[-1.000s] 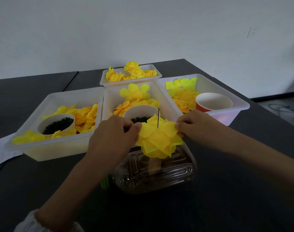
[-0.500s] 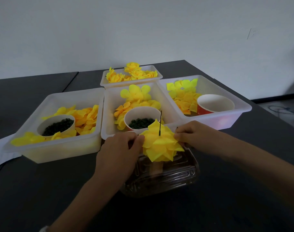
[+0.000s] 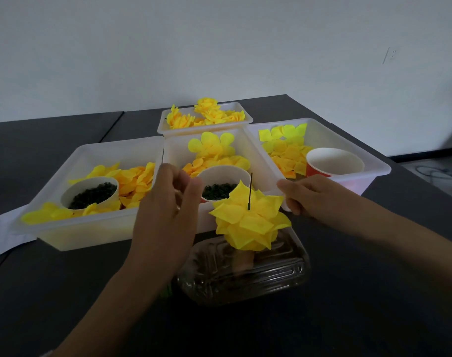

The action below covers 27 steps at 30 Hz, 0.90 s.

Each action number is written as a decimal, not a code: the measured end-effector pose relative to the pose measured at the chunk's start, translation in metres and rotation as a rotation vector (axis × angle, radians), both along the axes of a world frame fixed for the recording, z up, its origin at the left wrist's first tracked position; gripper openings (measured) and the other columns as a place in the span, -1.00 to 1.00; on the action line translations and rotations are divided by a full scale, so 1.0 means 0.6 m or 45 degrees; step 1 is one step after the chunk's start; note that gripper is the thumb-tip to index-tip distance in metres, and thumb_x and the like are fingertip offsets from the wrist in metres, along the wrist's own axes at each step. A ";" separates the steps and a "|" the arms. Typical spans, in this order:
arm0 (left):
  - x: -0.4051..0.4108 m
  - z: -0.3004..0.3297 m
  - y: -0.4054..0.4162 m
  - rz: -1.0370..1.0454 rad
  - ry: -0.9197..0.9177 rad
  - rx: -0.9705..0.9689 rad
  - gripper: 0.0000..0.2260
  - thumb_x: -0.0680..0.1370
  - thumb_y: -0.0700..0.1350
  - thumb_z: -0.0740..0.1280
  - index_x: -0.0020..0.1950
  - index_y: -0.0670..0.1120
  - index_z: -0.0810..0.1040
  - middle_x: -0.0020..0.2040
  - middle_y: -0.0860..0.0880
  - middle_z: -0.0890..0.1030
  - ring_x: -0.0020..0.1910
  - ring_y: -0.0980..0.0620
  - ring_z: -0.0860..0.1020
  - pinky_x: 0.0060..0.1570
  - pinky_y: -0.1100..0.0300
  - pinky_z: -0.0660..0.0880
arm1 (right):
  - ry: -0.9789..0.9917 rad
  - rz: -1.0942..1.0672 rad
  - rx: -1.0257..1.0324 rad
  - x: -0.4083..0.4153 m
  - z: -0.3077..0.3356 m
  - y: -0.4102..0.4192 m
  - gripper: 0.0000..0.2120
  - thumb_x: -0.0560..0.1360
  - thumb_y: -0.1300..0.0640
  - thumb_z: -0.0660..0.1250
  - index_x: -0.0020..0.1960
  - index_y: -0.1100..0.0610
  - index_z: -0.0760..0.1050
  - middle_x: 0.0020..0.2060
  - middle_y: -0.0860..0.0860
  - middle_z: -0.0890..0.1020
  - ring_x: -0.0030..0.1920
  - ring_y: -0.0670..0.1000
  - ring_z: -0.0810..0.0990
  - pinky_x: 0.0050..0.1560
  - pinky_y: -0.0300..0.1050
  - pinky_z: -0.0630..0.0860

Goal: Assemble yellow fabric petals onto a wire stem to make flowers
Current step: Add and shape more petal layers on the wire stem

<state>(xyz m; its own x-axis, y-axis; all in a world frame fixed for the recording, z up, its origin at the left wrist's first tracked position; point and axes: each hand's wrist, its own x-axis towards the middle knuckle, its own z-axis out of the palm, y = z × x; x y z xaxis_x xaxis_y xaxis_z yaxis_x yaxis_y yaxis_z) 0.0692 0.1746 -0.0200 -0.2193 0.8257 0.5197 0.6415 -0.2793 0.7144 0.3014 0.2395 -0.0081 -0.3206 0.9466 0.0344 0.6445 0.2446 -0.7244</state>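
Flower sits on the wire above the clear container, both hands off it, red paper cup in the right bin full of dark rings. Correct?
One error: the red paper cup in the right bin looks empty in the head view. The dark rings are in the middle bin's cup. The rest holds.

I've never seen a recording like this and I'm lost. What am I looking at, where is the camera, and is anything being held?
No machine here: a person's two bare hands, filmed by a camera worn on the head, looking down. On the dark table stand white trays of yellow petals and cups of dark rings. In front, a half-built flower sits on a wire above a clear box. The left hand is raised beside it, the right hand sits just right of it. Neither clearly holds anything.
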 end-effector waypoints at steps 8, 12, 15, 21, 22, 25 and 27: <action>0.032 0.013 -0.033 -0.440 0.742 0.019 -0.72 0.61 0.14 0.09 0.28 0.19 0.42 0.29 0.21 0.42 0.35 0.13 0.34 0.28 0.07 0.27 | 0.041 -0.106 -0.060 0.033 0.014 0.002 -0.52 0.59 -0.10 0.14 -0.43 0.11 0.40 -0.61 -0.10 0.30 -0.59 -0.14 0.26 -0.46 -0.22 0.21; 0.037 -0.003 -0.030 -0.383 0.820 -0.039 -0.59 0.56 0.25 0.10 0.41 0.23 0.32 0.39 0.14 0.34 0.37 0.07 0.31 0.30 -0.01 0.32 | 0.130 -0.167 -0.152 0.050 0.025 -0.001 -0.57 0.60 -0.02 0.18 -0.38 0.15 0.39 -0.58 -0.04 0.29 -0.58 -0.07 0.21 -0.58 -0.29 0.18; 0.039 -0.007 -0.028 -0.334 0.824 -0.054 -0.54 0.54 0.29 0.10 0.43 0.25 0.30 0.37 0.11 0.33 0.33 0.08 0.32 0.23 0.05 0.33 | 0.143 -0.197 -0.186 0.059 0.032 -0.001 -0.60 0.61 0.02 0.18 -0.36 0.18 0.38 -0.59 -0.04 0.28 -0.58 -0.08 0.21 -0.57 -0.27 0.17; 0.037 -0.028 -0.015 -0.436 1.050 -0.166 -0.42 0.54 0.38 -0.05 0.55 0.27 0.02 0.58 0.17 0.09 0.56 0.17 -0.02 0.50 -0.21 -0.06 | 0.200 -0.199 -0.232 0.068 0.034 -0.003 -0.62 0.62 0.10 0.17 -0.34 0.21 0.36 -0.58 -0.03 0.27 -0.57 -0.07 0.19 -0.55 -0.26 0.15; 0.035 -0.033 -0.013 -0.439 1.071 -0.175 -0.41 0.54 0.39 -0.06 0.55 0.27 -0.02 0.58 0.20 0.03 0.56 0.20 -0.09 0.50 -0.23 -0.11 | 0.211 -0.200 -0.228 0.069 0.034 -0.001 -0.63 0.62 0.11 0.17 -0.34 0.21 0.36 -0.59 -0.05 0.27 -0.57 -0.07 0.19 -0.56 -0.27 0.15; 0.032 -0.044 -0.009 -0.437 1.082 -0.177 -0.39 0.53 0.39 -0.05 0.55 0.29 -0.10 0.58 0.24 -0.07 0.55 0.24 -0.17 0.48 -0.29 -0.18 | 0.287 -0.219 -0.159 0.075 0.046 0.014 -0.66 0.60 0.15 0.17 -0.33 0.22 0.38 -0.59 -0.04 0.30 -0.57 -0.06 0.21 -0.55 -0.25 0.17; 0.033 -0.047 -0.009 -0.432 1.082 -0.171 -0.39 0.53 0.38 -0.04 0.55 0.29 -0.10 0.58 0.25 -0.08 0.55 0.24 -0.16 0.46 -0.30 -0.20 | 0.300 -0.261 0.002 0.081 0.056 0.037 -0.68 0.58 0.16 0.17 -0.33 0.22 0.44 -0.55 0.01 0.38 -0.56 -0.05 0.28 -0.52 -0.23 0.25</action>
